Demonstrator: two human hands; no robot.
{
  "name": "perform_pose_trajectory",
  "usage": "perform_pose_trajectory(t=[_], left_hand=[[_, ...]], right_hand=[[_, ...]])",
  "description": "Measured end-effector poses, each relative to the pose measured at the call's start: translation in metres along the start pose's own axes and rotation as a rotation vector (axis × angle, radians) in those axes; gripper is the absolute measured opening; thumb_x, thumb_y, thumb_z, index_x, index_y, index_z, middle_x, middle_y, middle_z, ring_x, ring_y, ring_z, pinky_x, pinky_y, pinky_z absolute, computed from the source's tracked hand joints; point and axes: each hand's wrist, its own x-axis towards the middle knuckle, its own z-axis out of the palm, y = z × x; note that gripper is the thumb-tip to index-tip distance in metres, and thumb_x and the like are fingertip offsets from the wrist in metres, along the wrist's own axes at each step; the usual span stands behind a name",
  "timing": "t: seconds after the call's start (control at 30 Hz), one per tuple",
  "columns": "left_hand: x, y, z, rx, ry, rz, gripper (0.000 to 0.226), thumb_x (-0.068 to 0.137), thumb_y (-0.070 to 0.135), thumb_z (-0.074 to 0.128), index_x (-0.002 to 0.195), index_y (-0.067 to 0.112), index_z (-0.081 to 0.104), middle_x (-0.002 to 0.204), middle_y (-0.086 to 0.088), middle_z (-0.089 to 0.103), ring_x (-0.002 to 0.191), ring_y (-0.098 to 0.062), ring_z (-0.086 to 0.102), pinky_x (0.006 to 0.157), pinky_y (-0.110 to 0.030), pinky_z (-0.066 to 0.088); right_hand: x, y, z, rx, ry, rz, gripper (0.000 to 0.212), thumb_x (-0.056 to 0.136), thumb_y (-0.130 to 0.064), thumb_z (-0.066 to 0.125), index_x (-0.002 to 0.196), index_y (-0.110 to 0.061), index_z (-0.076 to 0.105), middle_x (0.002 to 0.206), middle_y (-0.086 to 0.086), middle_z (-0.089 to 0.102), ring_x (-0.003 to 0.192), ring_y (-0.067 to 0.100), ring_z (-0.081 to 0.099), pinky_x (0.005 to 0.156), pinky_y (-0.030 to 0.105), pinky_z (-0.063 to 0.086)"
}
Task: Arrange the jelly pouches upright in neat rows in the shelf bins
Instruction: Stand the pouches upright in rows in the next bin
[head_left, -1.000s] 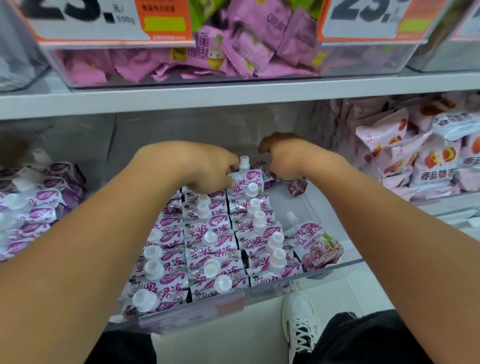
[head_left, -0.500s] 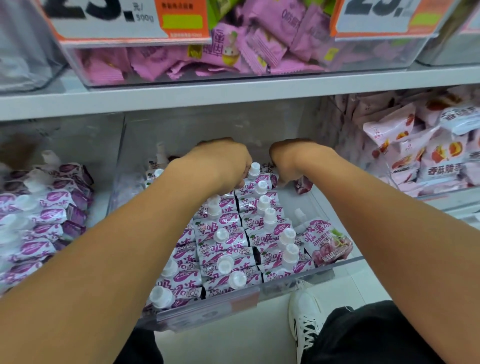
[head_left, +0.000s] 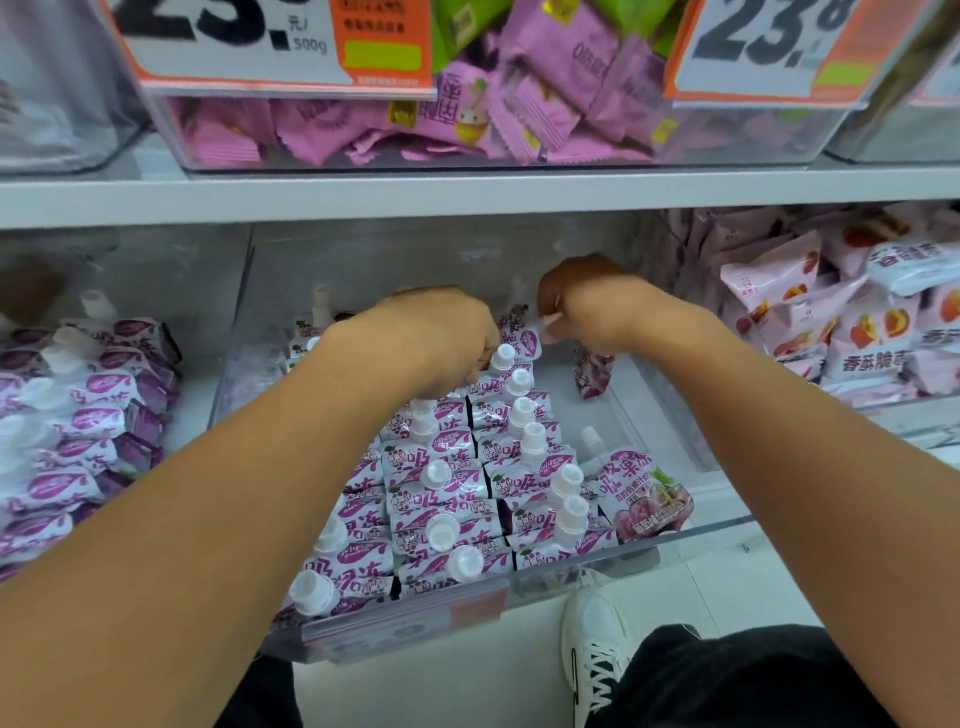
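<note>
Purple-and-white jelly pouches (head_left: 447, 493) with white caps stand in close rows in the clear middle bin (head_left: 691, 538). My left hand (head_left: 436, 338) curls down over the back of the rows, its fingertips hidden among the pouches. My right hand (head_left: 587, 306) pinches the white spout of a tilted pouch (head_left: 519, 335) that sits between the two hands. One pouch (head_left: 644, 493) lies flat at the bin's front right. A dark pouch (head_left: 592, 371) leans alone further back, and another pouch (head_left: 319, 312) stands at the back left.
The left bin holds a loose pile of the same pouches (head_left: 78, 415). Peach snack packs (head_left: 857, 322) fill the right bin. Pink packets (head_left: 467, 119) sit in a bin on the shelf above, behind price tags. A white shoe (head_left: 592, 639) shows below.
Both hands have stayed at the back of the rows and reached slightly deeper. A pouch now shows tilted between them, its spout at my right fingers.
</note>
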Motion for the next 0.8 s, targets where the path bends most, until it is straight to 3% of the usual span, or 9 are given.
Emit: perform_pose_trajectory(t=[0.07,0.17,0.23,0.33,0.4,0.6,0.7,0.8], left_hand=[[0.000,0.001,0.000,-0.015,0.007,0.002,0.024,0.090,0.007,0.065,0.069,0.017,0.059,0.060,0.007,0.057,0.053,-0.007,0.048,0.052,-0.023,0.036],[-0.005,-0.003,-0.006,-0.088,-0.016,-0.003,0.015,0.088,0.012,0.070,0.074,0.015,0.066,0.057,0.012,0.059,0.049,-0.001,0.052,0.051,-0.021,0.037],[-0.011,-0.013,-0.016,-0.190,-0.025,-0.034,0.008,0.087,0.023,0.073,0.084,0.019,0.068,0.073,0.013,0.068,0.059,-0.002,0.062,0.057,-0.022,0.043],[-0.016,-0.027,-0.024,-0.280,0.027,-0.096,0.030,0.082,0.042,0.075,0.105,0.027,0.062,0.102,0.009,0.067,0.093,-0.016,0.065,0.082,-0.031,0.052],[-0.014,-0.026,-0.021,-0.201,-0.032,-0.076,0.045,0.087,0.044,0.069,0.126,0.027,0.055,0.120,0.008,0.061,0.107,-0.020,0.059,0.095,-0.033,0.048],[0.006,-0.014,-0.009,-0.071,-0.143,-0.048,0.038,0.095,0.041,0.059,0.129,0.025,0.059,0.127,0.003,0.061,0.109,-0.022,0.058,0.096,-0.035,0.047],[0.012,-0.009,-0.002,-0.013,-0.158,-0.031,0.035,0.097,0.040,0.056,0.127,0.023,0.061,0.121,0.002,0.064,0.105,-0.023,0.059,0.094,-0.034,0.048],[0.017,-0.006,0.000,0.037,-0.157,-0.032,0.031,0.100,0.037,0.052,0.121,0.017,0.063,0.111,-0.003,0.065,0.099,-0.026,0.061,0.091,-0.040,0.052]], right_hand=[[-0.002,-0.004,-0.004,0.185,0.106,-0.028,0.023,0.085,-0.026,0.075,0.102,-0.011,0.070,0.094,0.003,0.059,0.084,0.023,0.061,0.066,0.023,0.047],[0.001,-0.017,0.002,0.326,0.150,-0.055,0.021,0.088,-0.025,0.069,0.102,-0.009,0.069,0.107,0.009,0.066,0.094,0.027,0.063,0.079,0.036,0.053],[0.001,-0.022,0.006,0.425,0.058,-0.069,0.019,0.092,-0.020,0.063,0.109,-0.012,0.066,0.111,0.007,0.064,0.100,0.027,0.062,0.083,0.038,0.054],[-0.001,-0.022,0.007,0.505,-0.094,-0.130,0.018,0.094,-0.015,0.061,0.112,-0.015,0.062,0.106,0.007,0.064,0.099,0.031,0.063,0.088,0.048,0.055],[-0.002,-0.019,0.006,0.523,-0.105,-0.132,0.021,0.094,-0.014,0.061,0.115,-0.016,0.061,0.107,0.006,0.064,0.101,0.028,0.062,0.093,0.047,0.052],[-0.009,-0.018,0.007,0.546,-0.120,-0.110,0.030,0.094,-0.010,0.060,0.124,-0.013,0.056,0.113,0.006,0.068,0.105,0.022,0.063,0.096,0.037,0.050],[-0.010,-0.008,-0.005,0.303,0.048,-0.039,0.031,0.093,-0.013,0.060,0.124,-0.010,0.058,0.128,0.011,0.062,0.116,0.028,0.058,0.101,0.036,0.046],[-0.017,-0.002,-0.011,-0.078,0.078,0.139,0.026,0.090,-0.027,0.066,0.101,-0.004,0.057,0.115,0.019,0.063,0.094,0.031,0.058,0.077,0.030,0.047]])
